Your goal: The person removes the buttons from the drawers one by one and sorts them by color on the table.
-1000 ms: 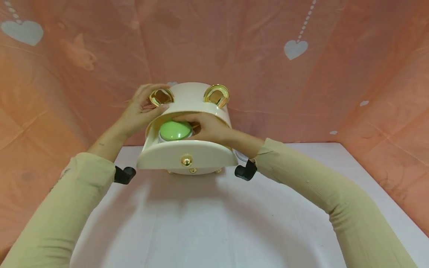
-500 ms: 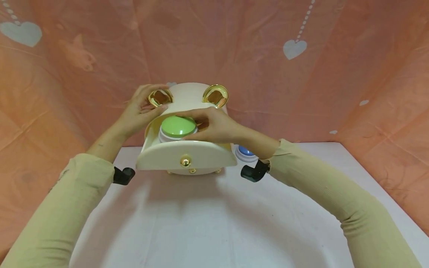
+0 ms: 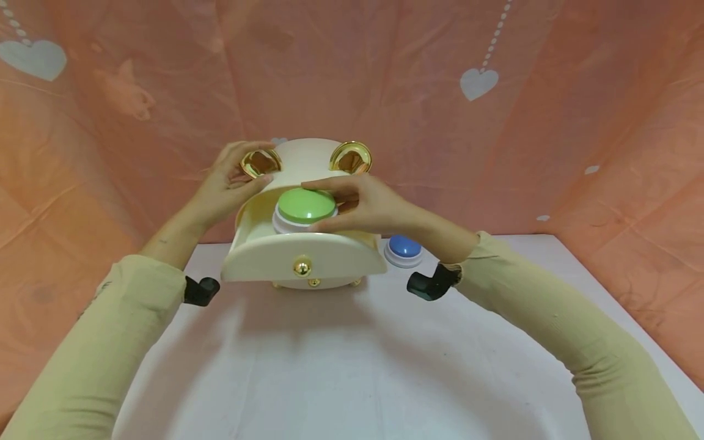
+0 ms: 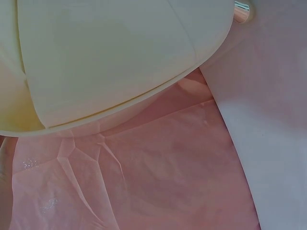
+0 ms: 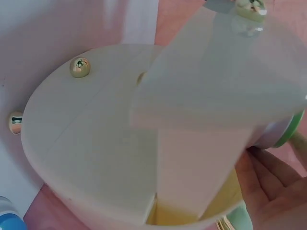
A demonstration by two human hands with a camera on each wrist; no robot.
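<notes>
We see the right hand (image 3: 370, 205), fingers curled round a green-topped round white plastic button (image 3: 305, 208), just above the open drawer (image 3: 304, 255) of a cream plastic box w/ gold ears (image 3: 308, 160). Left hand (image 3: 228, 183) grips the box's left top edge. Blue button (image 3: 404, 249) sits on the white worktop (image 3: 341, 366), right of the box.

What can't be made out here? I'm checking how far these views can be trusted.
- Drawer interior: head view, hidden by its front and the green button.
- Left hand fingertips: behind the cream box.
- Right hand grip: right wrist view, mostly cut off.
- Blue button: base partly hidden.
</notes>
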